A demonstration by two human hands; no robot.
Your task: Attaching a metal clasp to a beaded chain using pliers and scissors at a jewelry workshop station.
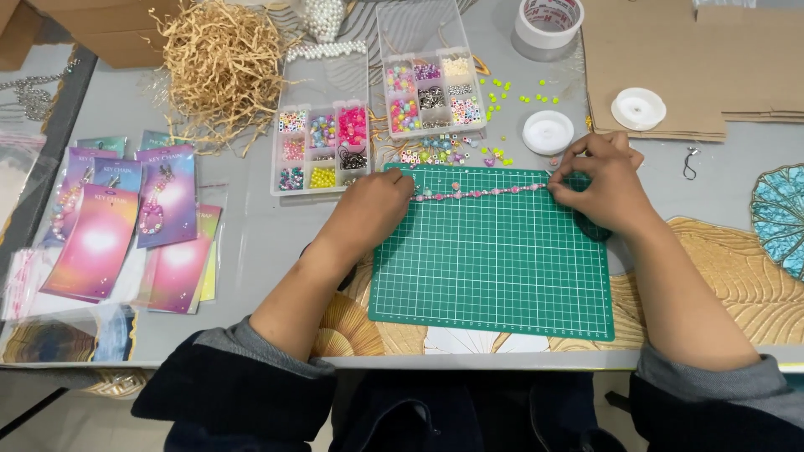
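A strand of small pink and pale beads point(481, 192) lies stretched in a straight line across the top of a green gridded cutting mat point(494, 268). My left hand point(377, 205) pinches the strand's left end, fingers closed on it. My right hand point(599, 180) pinches the right end near the mat's top right corner. Both forearms rest over the table edge, sleeves pushed up.
Two clear compartment boxes of coloured beads point(322, 146) point(431, 92) sit behind the mat, loose beads point(444, 151) between. White cord spools point(548, 131) point(638, 109), a tape roll point(548, 23), cardboard point(670, 59), paper shred point(222, 67) and pink-purple packaged keychain cards point(126, 226) surround.
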